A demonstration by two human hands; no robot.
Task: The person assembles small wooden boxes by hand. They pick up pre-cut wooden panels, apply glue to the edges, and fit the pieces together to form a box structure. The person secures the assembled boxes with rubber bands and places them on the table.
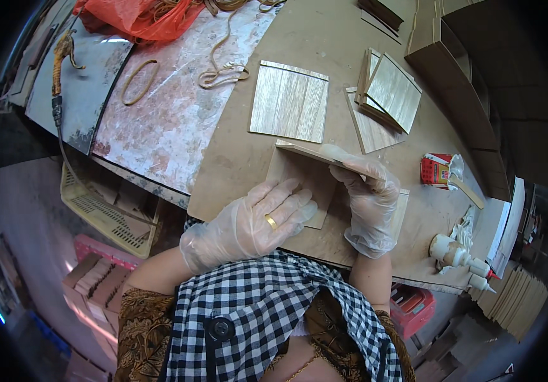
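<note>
My right hand (370,198), in a clear thin glove, grips a thin wooden panel (314,153) by its right end. The panel is tilted up, so mostly its upper edge and shaded underside show. My left hand (264,219), gloved too with a gold ring, is open, its fingers stretched out together by the shaded face of the wood. I cannot tell whether the fingertips press on it. Beneath the hands, another wooden piece (316,220) shows in part. Beyond them lies a flat square slatted panel (288,102) with a dark groove near its far edge.
At the far right sit stacked panels (393,94) and a tall cardboard box (471,95). Nearer are a red carton (436,170), a wooden stick (466,191) and glue bottles (450,250). To the left are rubber bands (140,83), a red bag (137,19), a corded tool (59,67) and a yellow crate (105,213).
</note>
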